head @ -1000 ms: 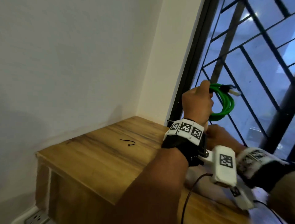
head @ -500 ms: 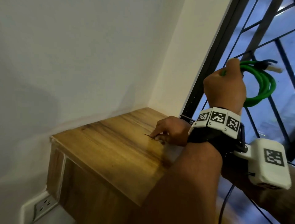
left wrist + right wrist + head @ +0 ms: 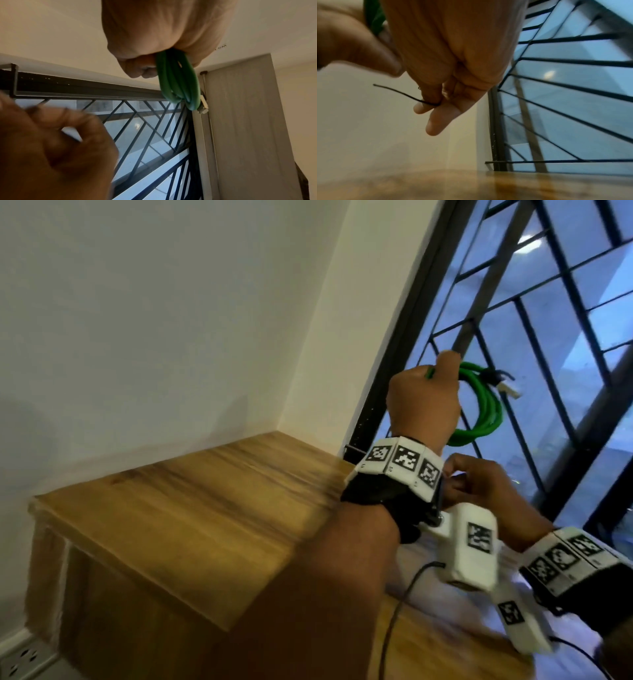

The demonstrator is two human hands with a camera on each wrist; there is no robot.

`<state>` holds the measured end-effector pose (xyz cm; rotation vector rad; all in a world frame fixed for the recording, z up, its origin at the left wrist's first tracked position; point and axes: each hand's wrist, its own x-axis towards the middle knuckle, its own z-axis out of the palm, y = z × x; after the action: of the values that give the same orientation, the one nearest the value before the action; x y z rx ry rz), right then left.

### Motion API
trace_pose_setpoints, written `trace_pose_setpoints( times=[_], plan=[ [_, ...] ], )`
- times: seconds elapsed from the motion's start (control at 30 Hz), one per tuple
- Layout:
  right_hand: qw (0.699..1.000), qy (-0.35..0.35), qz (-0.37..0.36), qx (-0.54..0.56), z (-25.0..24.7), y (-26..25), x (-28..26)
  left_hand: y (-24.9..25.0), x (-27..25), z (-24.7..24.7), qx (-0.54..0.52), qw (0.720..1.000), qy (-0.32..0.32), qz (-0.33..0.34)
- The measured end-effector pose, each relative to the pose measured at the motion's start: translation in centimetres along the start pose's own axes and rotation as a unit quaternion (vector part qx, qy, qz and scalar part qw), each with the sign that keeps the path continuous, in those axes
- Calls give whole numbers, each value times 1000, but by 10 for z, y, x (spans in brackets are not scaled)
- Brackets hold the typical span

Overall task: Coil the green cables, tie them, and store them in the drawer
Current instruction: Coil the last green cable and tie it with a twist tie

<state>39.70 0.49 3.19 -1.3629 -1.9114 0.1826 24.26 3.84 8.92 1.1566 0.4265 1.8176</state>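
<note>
Left hand (image 3: 423,402) fisted round the green cable coil (image 3: 479,405), held up by the window grille (image 3: 534,313). Right hand (image 3: 447,75) pinches the black tie wire (image 3: 399,93) above the bench (image 3: 191,508) — thread it through the coil's centre, wrap all strands beside the fist, twist tight.

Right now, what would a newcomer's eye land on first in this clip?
First the coiled green cable, bright against the barred window, held up in the left hand with its white plug sticking out at the top. Next the right hand, just below it, pinching a thin black tie wire. Under both runs the wooden cabinet top, set into the corner of the white wall.
</note>
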Motion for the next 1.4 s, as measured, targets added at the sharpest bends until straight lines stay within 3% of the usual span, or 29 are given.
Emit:
trace_pose_setpoints(
  times=[0.07,0.17,0.27,0.47,0.6,0.8,1.03,1.23,1.4],
  plan=[
    [993,83,38,72,-24,3,-19,-8,-5,5,45,998,-15,42],
    [964,220,23,151,-51,7,-41,-17,-16,11,119,988,-50,85],
    [944,266,4,197,-61,2,-45,-24,-24,14,193,972,-84,99],
    [941,268,-29,205,-50,-11,-44,-27,-37,13,332,924,-105,156],
    [938,278,-26,206,-44,-22,-43,-26,-33,11,379,905,-71,178],
    [921,346,-17,181,-51,-32,-44,-28,-35,9,434,880,-34,190],
    [925,329,46,184,-43,-33,-46,-20,-32,2,490,851,24,190],
    [926,213,132,283,-20,-46,-51,-28,-48,11,509,816,-33,272],
    [892,250,199,321,-14,-42,-50,-31,-60,20,502,794,-46,340]
  ],
)
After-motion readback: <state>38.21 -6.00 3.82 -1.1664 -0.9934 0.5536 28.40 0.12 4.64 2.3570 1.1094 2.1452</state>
